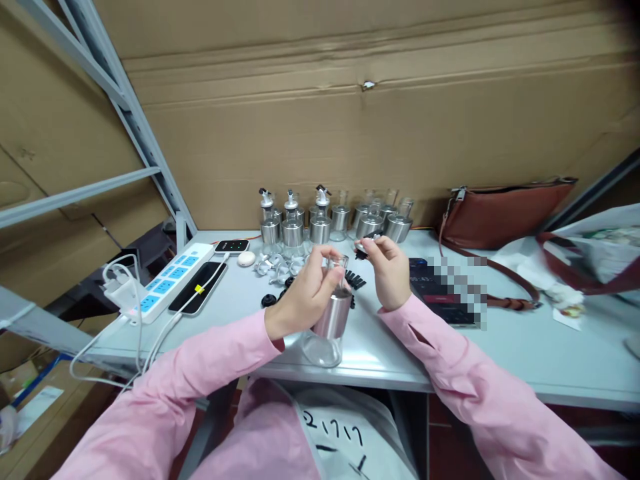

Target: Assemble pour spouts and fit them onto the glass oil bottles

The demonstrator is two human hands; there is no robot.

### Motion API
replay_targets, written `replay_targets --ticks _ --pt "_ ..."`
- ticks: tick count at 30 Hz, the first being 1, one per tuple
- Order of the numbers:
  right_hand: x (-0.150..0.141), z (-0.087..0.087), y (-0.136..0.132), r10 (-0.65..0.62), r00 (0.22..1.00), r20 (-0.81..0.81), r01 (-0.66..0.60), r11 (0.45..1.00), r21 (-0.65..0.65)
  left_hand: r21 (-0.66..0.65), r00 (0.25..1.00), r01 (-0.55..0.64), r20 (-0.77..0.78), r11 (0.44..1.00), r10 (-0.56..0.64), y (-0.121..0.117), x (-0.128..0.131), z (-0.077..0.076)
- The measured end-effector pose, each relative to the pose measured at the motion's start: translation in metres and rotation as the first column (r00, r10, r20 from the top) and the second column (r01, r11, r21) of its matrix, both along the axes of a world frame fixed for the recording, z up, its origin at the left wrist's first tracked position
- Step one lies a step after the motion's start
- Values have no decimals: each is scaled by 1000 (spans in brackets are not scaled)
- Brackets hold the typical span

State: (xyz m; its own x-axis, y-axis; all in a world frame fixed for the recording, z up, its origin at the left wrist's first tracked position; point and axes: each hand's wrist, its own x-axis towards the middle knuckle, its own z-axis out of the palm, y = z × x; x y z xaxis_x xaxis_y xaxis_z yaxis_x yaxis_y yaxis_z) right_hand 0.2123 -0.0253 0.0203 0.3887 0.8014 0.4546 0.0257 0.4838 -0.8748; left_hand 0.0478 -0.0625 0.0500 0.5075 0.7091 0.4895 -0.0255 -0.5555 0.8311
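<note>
My left hand [310, 290] is wrapped round the neck of a glass bottle [334, 315] with a steel band about its middle. The bottle stands near the table's front edge, tilted slightly. Up and to its right, my right hand [387, 267] pinches a small pourer cap [367, 247], silver and black, apart from the bottle's mouth. Beyond my left hand lie silver-grey cap parts [280, 267] and round black parts [269, 301]. Several short black pieces [356, 280] lie between my hands, partly hidden.
Along the cardboard wall stand bottles with pourers [293, 230] and open bottles [399, 227]. A power strip [173, 280] and a phone [199, 288] with white cables lie left. To the right are another phone [440, 293], a brown bag [500, 215] and crumpled plastic [530, 267].
</note>
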Motion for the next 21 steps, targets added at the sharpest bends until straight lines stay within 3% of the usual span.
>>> replay_targets --ticks 4,10,16,21 --pt "-1 -2 1 78 996 -39 -77 997 29 -71 994 26 112 997 -18 6 5 -22" --pt "-7 -4 -2 117 993 1 -116 986 117 58 968 -66 246 996 50 15 6 -31" --pt "-25 10 -17 66 992 104 -100 926 363 46 988 -65 146 997 58 17 4 -35" --pt "-35 23 -22 136 986 91 -163 883 441 77 995 -57 88 995 50 20 0 -38"
